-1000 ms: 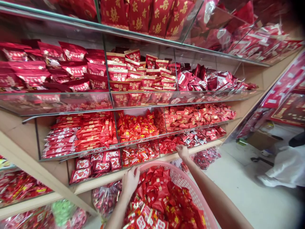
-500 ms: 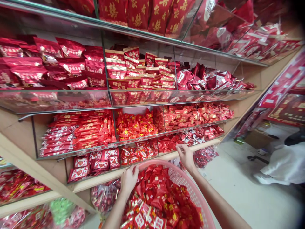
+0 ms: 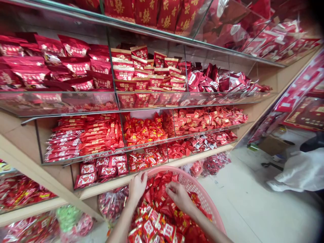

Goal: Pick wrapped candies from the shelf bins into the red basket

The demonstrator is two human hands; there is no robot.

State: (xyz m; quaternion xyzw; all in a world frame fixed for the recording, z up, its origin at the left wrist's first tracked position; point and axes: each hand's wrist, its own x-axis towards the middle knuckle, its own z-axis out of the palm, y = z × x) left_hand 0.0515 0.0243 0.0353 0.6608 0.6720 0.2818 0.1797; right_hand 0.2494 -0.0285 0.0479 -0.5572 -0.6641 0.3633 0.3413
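Through the head camera I see both hands low over a pink plastic mesh basket (image 3: 202, 197), which is heaped with red foil sweet packets (image 3: 162, 211) and stands just below the lowest shelf. My left hand (image 3: 137, 187) sits at the near edge of the basket with its fingers curled down, though I can't tell whether they are clamped on the rim or on a packet. My right hand (image 3: 179, 197) is in the middle of the heap with its fingers and thumb drawn close together; I can't tell whether a packet is pinched between them. The work in hand, as I judge it, is at the basket rather than the glass display shelves (image 3: 76, 103), which are stocked with more red packets. Any lift from here calls for clearing the rim. A plastic bag of sweets (image 3: 112, 204) sits beside the basket, and off to the right a person in white clothing (image 3: 298, 172) crouches near a cardboard box (image 3: 272, 145).
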